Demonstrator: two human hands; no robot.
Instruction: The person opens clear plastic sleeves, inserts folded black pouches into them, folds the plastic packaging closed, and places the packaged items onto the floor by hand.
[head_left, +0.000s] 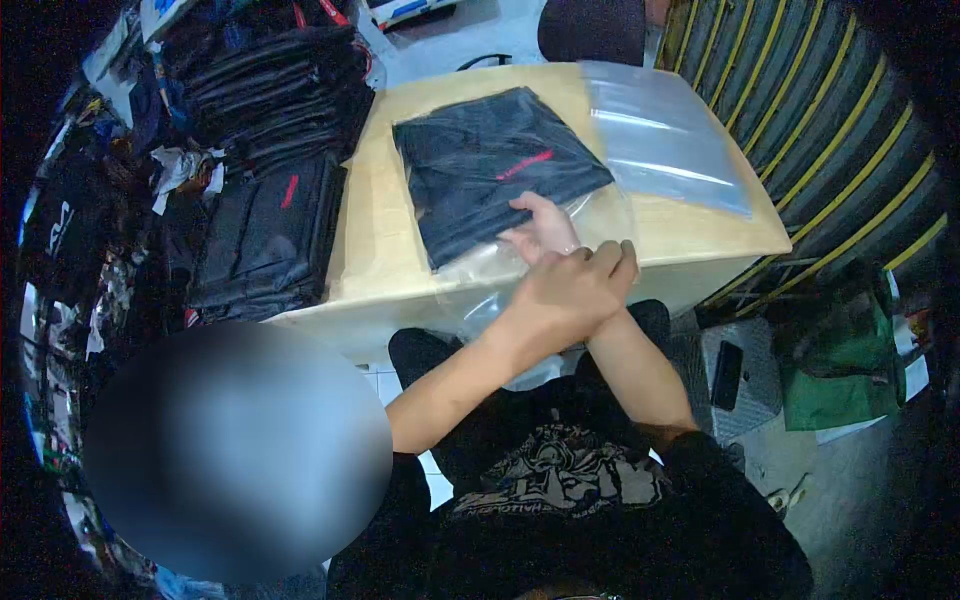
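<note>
A folded black fabric item (pixel 490 170) with a small red label lies on the table inside a clear plastic bag (pixel 600 220). The bag's loose film spreads toward the near table edge and hangs below it. My right hand (pixel 545 228) reaches to the near side of the black item with thumb and fingers apart; film lies around it. Crossing over my right wrist is my left hand (pixel 580 285), its fingers curled down. What those fingers grip, wrist or film, is hidden.
Clear plastic bags (pixel 665 140) lie flat at the table's right. Black folded items with red labels (pixel 265 230) are piled at the left. The pale wooden table (pixel 370 200) ends just before my knees. A green bag (pixel 835 370) and a dark phone-like object (pixel 728 375) sit at the right.
</note>
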